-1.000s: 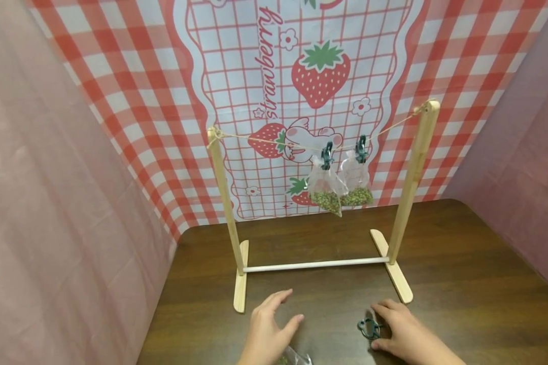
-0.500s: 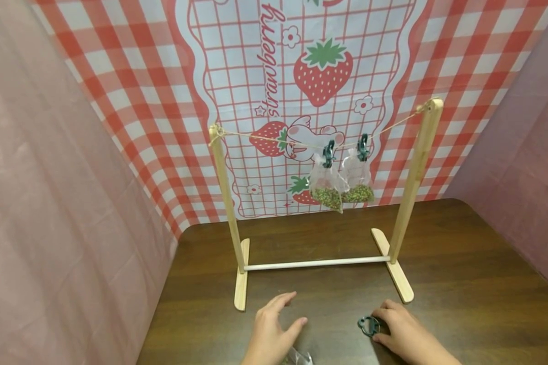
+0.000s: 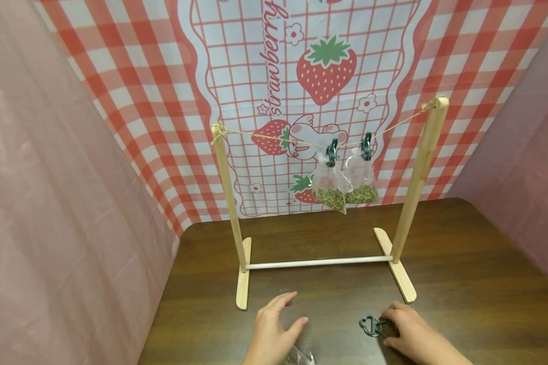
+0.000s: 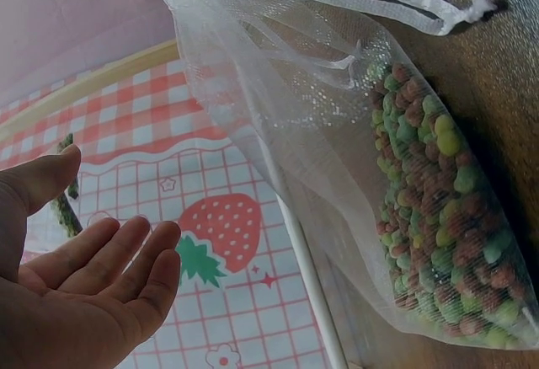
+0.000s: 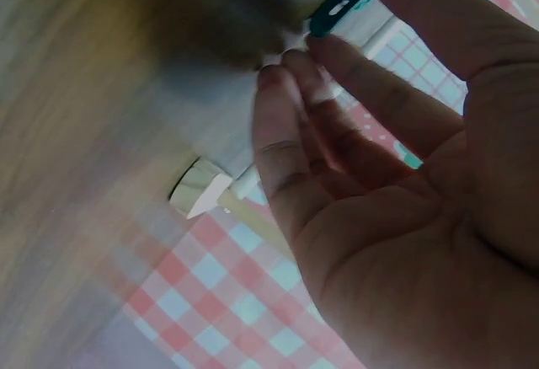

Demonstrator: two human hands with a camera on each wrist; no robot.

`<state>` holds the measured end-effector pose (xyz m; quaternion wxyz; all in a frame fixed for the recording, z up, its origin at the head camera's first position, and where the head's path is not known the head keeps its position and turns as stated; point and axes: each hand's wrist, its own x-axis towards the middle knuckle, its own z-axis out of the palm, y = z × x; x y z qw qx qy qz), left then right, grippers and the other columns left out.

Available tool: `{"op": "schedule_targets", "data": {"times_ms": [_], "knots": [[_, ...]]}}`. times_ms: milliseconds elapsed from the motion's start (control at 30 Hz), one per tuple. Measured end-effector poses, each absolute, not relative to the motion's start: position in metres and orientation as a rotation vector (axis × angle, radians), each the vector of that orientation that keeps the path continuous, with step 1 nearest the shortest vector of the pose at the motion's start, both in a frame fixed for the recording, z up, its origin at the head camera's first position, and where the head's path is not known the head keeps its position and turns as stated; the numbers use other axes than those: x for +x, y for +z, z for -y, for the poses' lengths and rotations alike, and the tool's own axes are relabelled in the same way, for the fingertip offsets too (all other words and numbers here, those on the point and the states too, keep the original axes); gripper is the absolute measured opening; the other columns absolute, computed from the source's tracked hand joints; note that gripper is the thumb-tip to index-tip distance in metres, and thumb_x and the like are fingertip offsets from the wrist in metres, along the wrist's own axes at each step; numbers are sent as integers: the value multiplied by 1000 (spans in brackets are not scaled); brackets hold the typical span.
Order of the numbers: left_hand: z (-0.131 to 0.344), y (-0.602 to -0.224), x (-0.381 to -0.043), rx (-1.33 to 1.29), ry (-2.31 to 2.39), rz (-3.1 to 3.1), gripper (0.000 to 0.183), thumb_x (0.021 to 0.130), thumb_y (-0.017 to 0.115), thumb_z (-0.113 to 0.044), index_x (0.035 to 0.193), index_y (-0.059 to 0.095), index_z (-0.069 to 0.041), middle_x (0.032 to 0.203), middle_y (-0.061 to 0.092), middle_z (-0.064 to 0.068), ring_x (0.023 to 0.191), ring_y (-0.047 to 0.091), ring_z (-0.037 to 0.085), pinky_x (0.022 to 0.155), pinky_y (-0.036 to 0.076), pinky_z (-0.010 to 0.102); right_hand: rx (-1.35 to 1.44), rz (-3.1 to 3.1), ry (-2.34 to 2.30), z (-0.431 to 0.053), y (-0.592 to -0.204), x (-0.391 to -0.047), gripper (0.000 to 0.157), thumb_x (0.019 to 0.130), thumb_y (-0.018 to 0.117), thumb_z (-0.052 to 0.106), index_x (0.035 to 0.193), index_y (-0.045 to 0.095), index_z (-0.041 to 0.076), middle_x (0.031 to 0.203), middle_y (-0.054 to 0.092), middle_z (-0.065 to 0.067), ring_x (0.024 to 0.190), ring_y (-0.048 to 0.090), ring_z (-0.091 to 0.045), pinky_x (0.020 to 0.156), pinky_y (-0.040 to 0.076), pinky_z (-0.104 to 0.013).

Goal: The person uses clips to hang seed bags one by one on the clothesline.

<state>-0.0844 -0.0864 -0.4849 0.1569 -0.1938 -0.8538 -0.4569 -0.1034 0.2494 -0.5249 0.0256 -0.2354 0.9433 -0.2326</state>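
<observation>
My left hand (image 3: 274, 329) is held over the table with fingers spread from the thumb, holding nothing. Beside it lies a sheer white drawstring bag (image 3: 299, 357), partly cut off by the head view's lower edge. The left wrist view shows this organza bag (image 4: 278, 91) up close, its bottom filled with small green and reddish-brown pellets (image 4: 438, 217) and its white ribbon loose. At the right, my right hand (image 3: 413, 332) pinches the handles of a dark green spring clip (image 3: 371, 326) between thumb and fingertips. The right wrist view shows part of that clip (image 5: 337, 2) between them.
Behind the hands stands a wooden frame (image 3: 228, 197) with a white crossbar (image 3: 319, 262) low down. From its string (image 3: 274, 138) hang two sheer bags (image 3: 331, 182) with green contents, held by dark green clips (image 3: 332, 153). A strawberry-print cloth (image 3: 326, 76) covers the wall behind the table (image 3: 201, 294).
My right hand has shifted slightly right, and more of the clip's handles shows between the fingertips. The left hand has barely moved.
</observation>
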Motion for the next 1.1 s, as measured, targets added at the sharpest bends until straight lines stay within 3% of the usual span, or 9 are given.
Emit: {"op": "schedule_targets", "data": {"times_ms": [133,367,567,800,933,1100], "knots": [[86,-485,-85,-556,-1310,2445,46,81,86,-11,123,68,-2,115,71,6,101,66,20,83,56,41,-800,-2943,-726,-252,-526,-103,30,70,91,16,92,71,10,89,52,9,79,55,-10,67,52,-35],[86,-485,-85,-565,-1319,2450,45,83,86,-13,123,68,-3,116,71,6,101,66,20,83,56,42,-794,-2927,-747,-252,-528,-105,33,72,91,19,96,72,8,93,54,8,83,57,-12,71,53,-36],[86,-484,-84,-554,-1331,2486,45,84,85,-15,124,68,-3,117,70,6,101,65,21,84,56,41,-807,-2894,-845,-251,-528,-106,23,74,89,13,89,72,11,88,56,9,77,57,-7,65,53,-32],[84,-482,-85,-555,-1361,2503,45,85,85,-16,124,68,-3,118,70,7,102,65,21,85,55,40,-845,-2864,-968,-246,-523,-106,26,76,87,12,75,62,19,67,46,16,61,39,1,51,36,-24],[82,-483,-86,-578,-1360,2488,44,85,85,-14,124,69,-3,118,70,9,102,66,24,84,55,39,-938,-2896,-1020,-238,-518,-107,30,75,88,12,76,59,21,65,40,17,59,35,3,49,33,-22],[76,-484,-88,-649,-1352,2497,44,85,85,-14,124,69,-2,120,70,9,103,67,23,85,55,38,-1042,-2870,-1131,-225,-500,-105,22,77,87,10,88,69,15,75,53,17,65,48,1,52,42,-22]]}}
